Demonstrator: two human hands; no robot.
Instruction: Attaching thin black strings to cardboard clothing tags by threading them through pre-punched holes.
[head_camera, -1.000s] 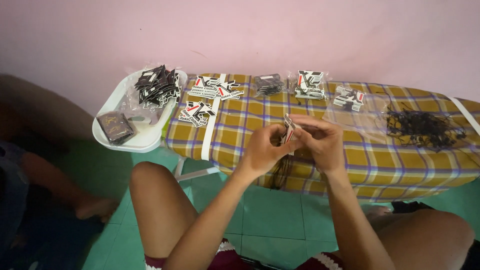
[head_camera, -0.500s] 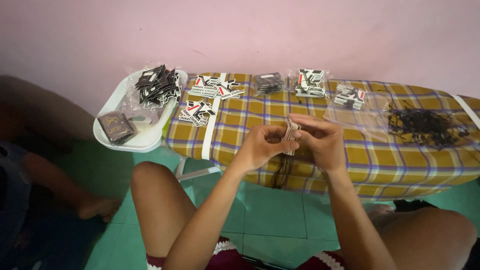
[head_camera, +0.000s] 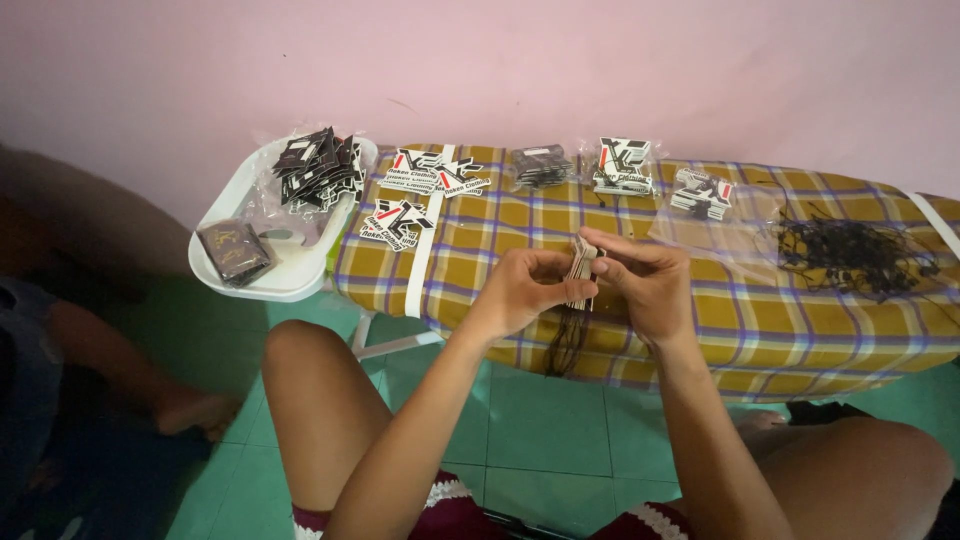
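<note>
My left hand and my right hand meet in front of me, above the near edge of an ironing board with a yellow plaid cover. Both pinch a small stack of card tags, held upright between the fingertips. Thin black strings hang down from the tags below my hands. A loose heap of black strings lies on clear plastic at the board's right end.
Bags of black-and-white tags and loose stickers line the board's far side. A white tray at the left end holds a bag of black tags and a dark packet. Another person's leg lies at the left. Green tiled floor below.
My hands have shifted slightly on the tag stack; otherwise they stay in the same place, and nothing on the board has moved.
</note>
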